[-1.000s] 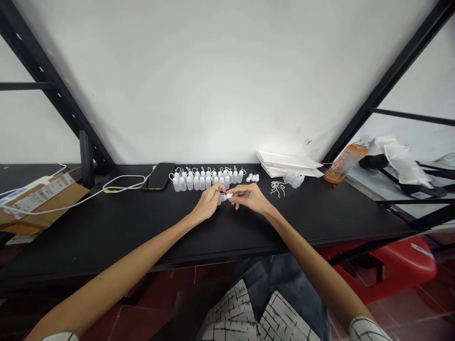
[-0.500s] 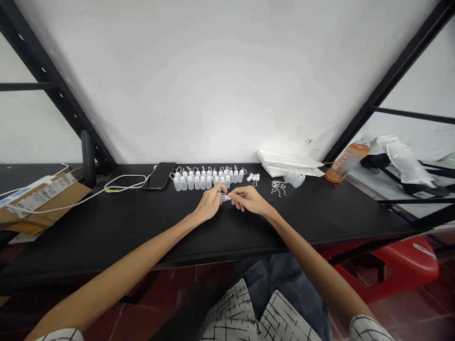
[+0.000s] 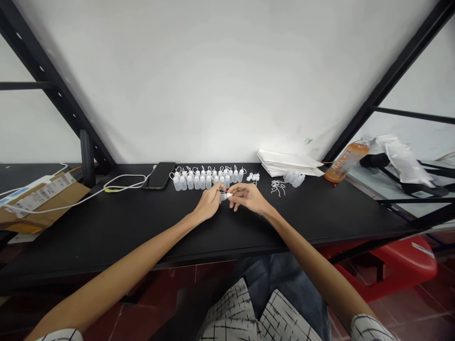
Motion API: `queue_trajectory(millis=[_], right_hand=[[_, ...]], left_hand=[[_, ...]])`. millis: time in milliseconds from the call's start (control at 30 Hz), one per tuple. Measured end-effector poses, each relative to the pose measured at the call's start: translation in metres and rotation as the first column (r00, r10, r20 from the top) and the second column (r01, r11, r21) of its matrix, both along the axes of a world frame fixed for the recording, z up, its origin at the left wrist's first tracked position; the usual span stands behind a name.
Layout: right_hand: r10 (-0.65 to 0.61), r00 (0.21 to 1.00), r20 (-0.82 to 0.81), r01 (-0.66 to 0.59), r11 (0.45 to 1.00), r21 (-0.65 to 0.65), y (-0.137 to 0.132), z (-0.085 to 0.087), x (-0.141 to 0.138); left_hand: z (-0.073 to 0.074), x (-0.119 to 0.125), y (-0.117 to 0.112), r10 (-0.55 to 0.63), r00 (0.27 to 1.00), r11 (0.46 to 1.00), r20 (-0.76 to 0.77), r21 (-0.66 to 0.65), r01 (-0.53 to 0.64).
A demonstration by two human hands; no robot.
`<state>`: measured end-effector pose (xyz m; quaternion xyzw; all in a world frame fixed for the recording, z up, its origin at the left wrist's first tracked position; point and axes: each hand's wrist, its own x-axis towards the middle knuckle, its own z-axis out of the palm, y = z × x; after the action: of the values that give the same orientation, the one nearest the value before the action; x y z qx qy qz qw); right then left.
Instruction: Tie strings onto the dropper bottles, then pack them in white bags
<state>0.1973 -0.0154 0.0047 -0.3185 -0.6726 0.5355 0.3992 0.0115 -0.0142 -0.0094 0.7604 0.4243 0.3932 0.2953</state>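
My left hand (image 3: 210, 201) is closed around a small translucent squeeze bottle (image 3: 223, 196), which lies tilted on its side between my hands. With thumb and fingertips, my right hand (image 3: 247, 198) pinches the white cap (image 3: 229, 195) at the bottle's right end. Just behind my hands, rows of similar capped bottles (image 3: 197, 182) stand upright, many with looped straps. To their right are several loose white caps (image 3: 253, 176), a small heap of thin white straps (image 3: 278, 186) and a few uncapped translucent bottles (image 3: 294, 178).
A black phone (image 3: 159, 175) with a white cable (image 3: 121, 182) lies left of the bottles, and a cardboard parcel (image 3: 50, 196) at far left. Stacked white sheets (image 3: 287, 162) rest against the wall. An orange drink bottle (image 3: 346, 162) leans at right. A red stool (image 3: 401, 267) stands below.
The fingers of my right hand have shifted slightly on the cap, and more of the white cap shows now. My left hand keeps its hold on the bottle.
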Motion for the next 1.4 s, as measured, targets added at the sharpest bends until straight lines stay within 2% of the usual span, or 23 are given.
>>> queue_trajectory(millis=[133, 233, 300, 367, 467, 533, 767, 967, 1100, 1233, 1300, 1400], right_hand=[[-0.016, 0.996, 0.083, 0.016, 1.000, 0.004, 0.000, -0.001, 0.000], [-0.062, 0.971, 0.231, 0.039, 0.994, 0.100, -0.001, -0.002, 0.001], [-0.096, 0.959, 0.265, 0.060, 0.988, 0.140, -0.001, -0.001, 0.001], [-0.082, 0.974, 0.211, 0.061, 0.993, 0.103, -0.002, 0.001, 0.000], [0.001, 0.997, 0.077, -0.001, 1.000, 0.007, -0.003, 0.003, 0.000], [0.031, 0.998, 0.046, -0.030, 0.999, -0.019, -0.003, 0.003, -0.001], [-0.043, 0.974, 0.225, 0.032, 0.998, 0.049, -0.002, 0.001, -0.001], [0.011, 0.991, 0.130, -0.015, 0.999, 0.029, -0.004, 0.008, 0.000], [0.023, 0.989, 0.145, -0.024, 1.000, 0.004, -0.003, 0.004, -0.001], [-0.021, 0.979, 0.201, 0.017, 1.000, 0.019, -0.003, -0.001, -0.004], [-0.047, 0.985, 0.168, 0.040, 0.998, 0.045, -0.003, -0.002, -0.005], [-0.013, 0.994, 0.109, 0.008, 0.999, 0.045, -0.003, -0.002, -0.004]], left_hand=[[0.001, 0.001, -0.003, -0.022, 0.999, 0.999, -0.034, 0.023, 0.023], [0.001, 0.002, -0.003, -0.029, 0.998, 0.998, -0.058, 0.054, 0.032], [0.002, 0.002, -0.003, -0.019, 0.998, 0.998, -0.054, 0.064, 0.023], [0.004, 0.002, -0.003, -0.013, 0.999, 0.999, -0.039, 0.050, 0.015], [0.006, 0.002, -0.004, -0.014, 0.999, 0.999, -0.031, 0.032, 0.015], [0.006, 0.002, -0.005, -0.010, 0.999, 0.999, -0.045, 0.042, 0.012], [0.005, 0.004, -0.004, -0.013, 0.998, 0.996, -0.069, 0.092, 0.019], [0.004, 0.003, -0.003, 0.001, 0.999, 0.998, -0.054, 0.058, 0.002], [0.005, 0.002, -0.005, -0.001, 0.996, 0.997, -0.084, 0.074, 0.008], [0.009, 0.001, -0.005, 0.005, 0.996, 0.995, -0.091, 0.097, 0.004], [0.011, 0.000, -0.004, 0.011, 0.996, 0.996, -0.085, 0.093, -0.003], [0.011, -0.001, -0.003, 0.012, 0.996, 0.996, -0.087, 0.084, -0.005]])
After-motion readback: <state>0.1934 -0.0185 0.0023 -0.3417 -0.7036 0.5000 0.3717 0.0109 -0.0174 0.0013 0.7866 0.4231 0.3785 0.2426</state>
